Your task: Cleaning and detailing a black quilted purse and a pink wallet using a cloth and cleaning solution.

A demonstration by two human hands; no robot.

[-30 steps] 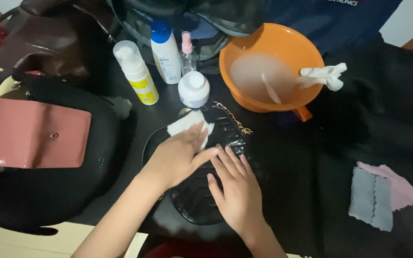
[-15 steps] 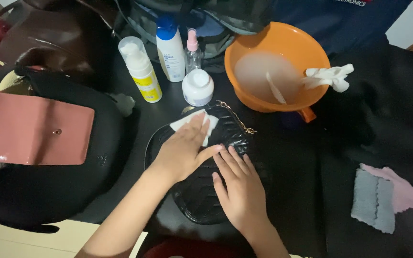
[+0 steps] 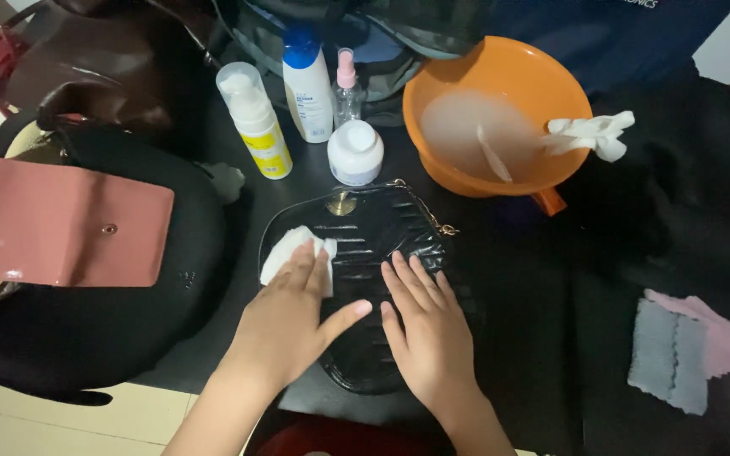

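Left hand is flat, fingers stretched out, pressing a white wipe onto the black handbag; the wipe peeks out from under the fingertips at the bag's far left edge. Right hand lies flat just beside it, fingers spread wide and palm down on the middle of the bag, gripping nothing. The left thumb points across at the right hand, nearly touching it.

The handbag lies flat on the dark table, long axis running from far to near, its gold clasp at the far end and the rounded bottom toward the person. It is glossy black with ribbed quilting, and a thin gold chain trails off its far right corner. Both hands cover its middle, so the near end shows only in part.

Just beyond the clasp stands a small white jar. Farther back, a row: a white and yellow pump bottle, a white bottle with a blue cap, and a little clear spray bottle with a pink top. To the far right sits an orange bowl of cloudy liquid, a crumpled white wipe draped on its rim. Near right, a grey cloth overlaps a pink cloth. On the left, a pink wallet rests on what looks like a black bag.
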